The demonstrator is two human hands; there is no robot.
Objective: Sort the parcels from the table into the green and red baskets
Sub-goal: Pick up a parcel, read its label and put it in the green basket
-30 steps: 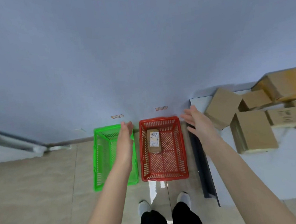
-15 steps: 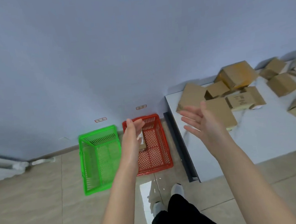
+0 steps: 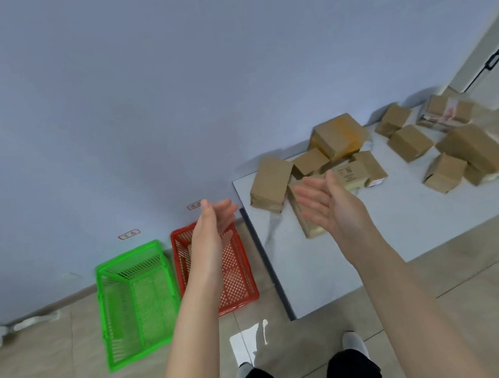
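Several brown cardboard parcels (image 3: 272, 183) lie scattered on a low white table (image 3: 401, 234) at the right. A green basket (image 3: 136, 299) and a red basket (image 3: 240, 285) stand side by side on the floor against the wall. My left hand (image 3: 213, 223) hovers above the red basket, open and holding nothing, and hides much of the basket's inside. My right hand (image 3: 326, 202) is open, palm turned inward, over the table's near-left parcels; a labelled parcel (image 3: 351, 175) lies just behind it.
A pale blue wall runs behind the baskets with two small labels (image 3: 129, 234) above them. The floor is beige tile. My feet (image 3: 353, 341) stand near the table's dark front corner. A door frame (image 3: 492, 49) shows at the far right.
My view has swung to the right, bringing more of the table and parcels into sight. Both hands moved right, the right one now over the parcels. Both stay empty.
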